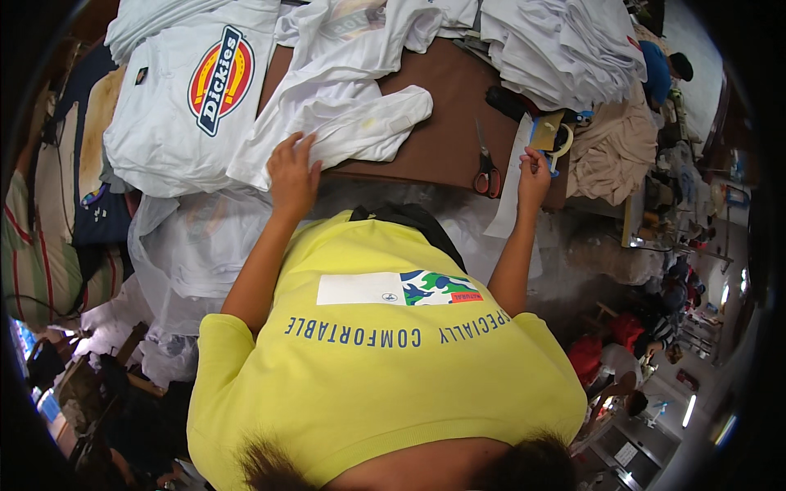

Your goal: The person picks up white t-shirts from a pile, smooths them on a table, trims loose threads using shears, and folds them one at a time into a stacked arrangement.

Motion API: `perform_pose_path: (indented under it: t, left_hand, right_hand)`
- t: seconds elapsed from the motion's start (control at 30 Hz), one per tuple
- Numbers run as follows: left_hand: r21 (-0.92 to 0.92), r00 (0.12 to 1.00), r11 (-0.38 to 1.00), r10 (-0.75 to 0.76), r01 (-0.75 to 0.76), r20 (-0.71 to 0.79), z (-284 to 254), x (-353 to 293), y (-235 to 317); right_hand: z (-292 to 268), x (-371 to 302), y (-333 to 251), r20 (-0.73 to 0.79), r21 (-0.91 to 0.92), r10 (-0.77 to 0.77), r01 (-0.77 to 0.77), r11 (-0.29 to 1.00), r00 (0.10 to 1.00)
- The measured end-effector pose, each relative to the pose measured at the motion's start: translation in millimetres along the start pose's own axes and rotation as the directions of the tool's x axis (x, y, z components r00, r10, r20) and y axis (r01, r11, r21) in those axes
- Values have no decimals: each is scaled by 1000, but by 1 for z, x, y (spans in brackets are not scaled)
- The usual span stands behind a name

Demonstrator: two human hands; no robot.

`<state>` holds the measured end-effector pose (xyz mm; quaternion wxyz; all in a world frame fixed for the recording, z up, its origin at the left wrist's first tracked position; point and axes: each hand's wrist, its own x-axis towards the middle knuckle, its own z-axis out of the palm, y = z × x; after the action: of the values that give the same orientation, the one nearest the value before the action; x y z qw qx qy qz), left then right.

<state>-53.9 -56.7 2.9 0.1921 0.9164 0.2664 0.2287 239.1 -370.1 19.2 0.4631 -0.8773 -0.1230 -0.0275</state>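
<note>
My left hand [295, 173] rests on the near edge of a crumpled white T-shirt [360, 127], its fingers apart and nothing gripped. A small yellowish mark shows on that shirt's cloth. At the table's right end my right hand [534, 173] has its fingers pinched together beside a roll of tape [563, 141] and a tan and blue piece [546, 128]. What the pinch holds is too small to make out. A long white strip [509, 184] hangs over the table edge next to that hand. Red-and-black-handled scissors [486, 173] lie just left of the strip.
Folded white T-shirts [155, 123] with a printed emblem are stacked at left. White garments [565, 53] are heaped at the far right, with beige cloth [614, 151] beside them. The brown tabletop [434, 155] shows between. Clear plastic bags [184, 245] hang below left. Other people are at right.
</note>
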Motion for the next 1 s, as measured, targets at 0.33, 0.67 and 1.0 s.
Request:
perform_pose_path:
  t: [0.33,0.67,1.0]
  left_hand:
    - [-167,992,980,120,-110,49,-18,6,-3]
    - [-188,970,963,157,-192,-186,-11,103,-57]
    - [-665,857,743,390,-77,337,11,131,72]
  right_hand:
    - [173,13,-74,479,395,-40,-175,902,877]
    - [49,5,-138,930,367,-340,-429,825,142]
    - [158,-7,-132,865,441,2,-764,471,501]
